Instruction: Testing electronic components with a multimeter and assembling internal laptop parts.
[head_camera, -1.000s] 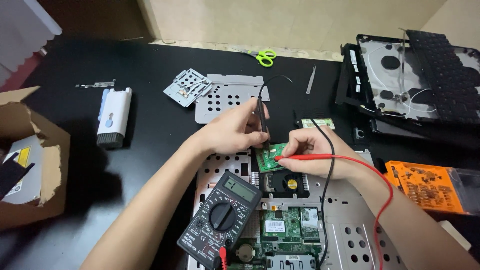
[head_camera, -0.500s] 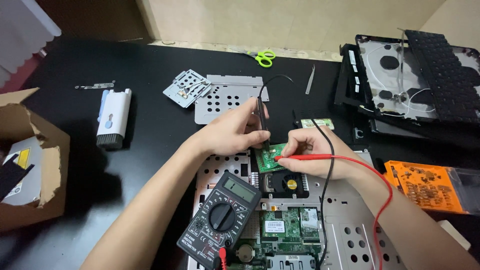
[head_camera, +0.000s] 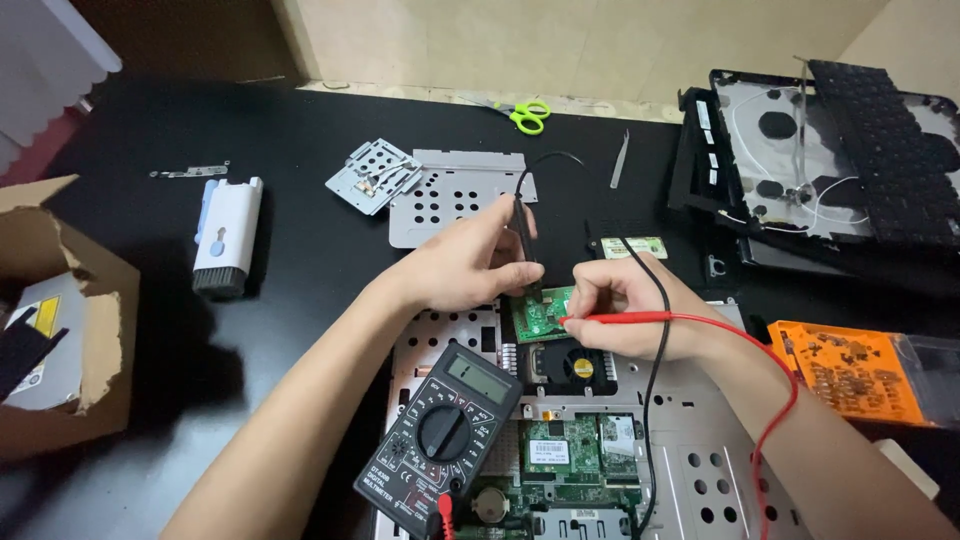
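My left hand (head_camera: 462, 265) grips a black test probe (head_camera: 524, 235) upright, its tip down on a small green circuit card (head_camera: 541, 314). My right hand (head_camera: 632, 318) pinches a red test probe (head_camera: 615, 318) lying sideways, tip touching the same card. Black and red leads run back to a black multimeter (head_camera: 440, 436) with a rotary dial, resting on an opened laptop base (head_camera: 690, 470). A round fan (head_camera: 572, 364) sits just below the card, with green boards further down.
Perforated metal plates (head_camera: 450, 195) and a bracket (head_camera: 370, 175) lie behind my hands. Green scissors (head_camera: 527, 115), tweezers (head_camera: 620, 160), a white brush tool (head_camera: 225, 235), a cardboard box (head_camera: 70, 330) at left, an orange parts box (head_camera: 850, 370) and laptop covers with a keyboard (head_camera: 860, 150) at right.
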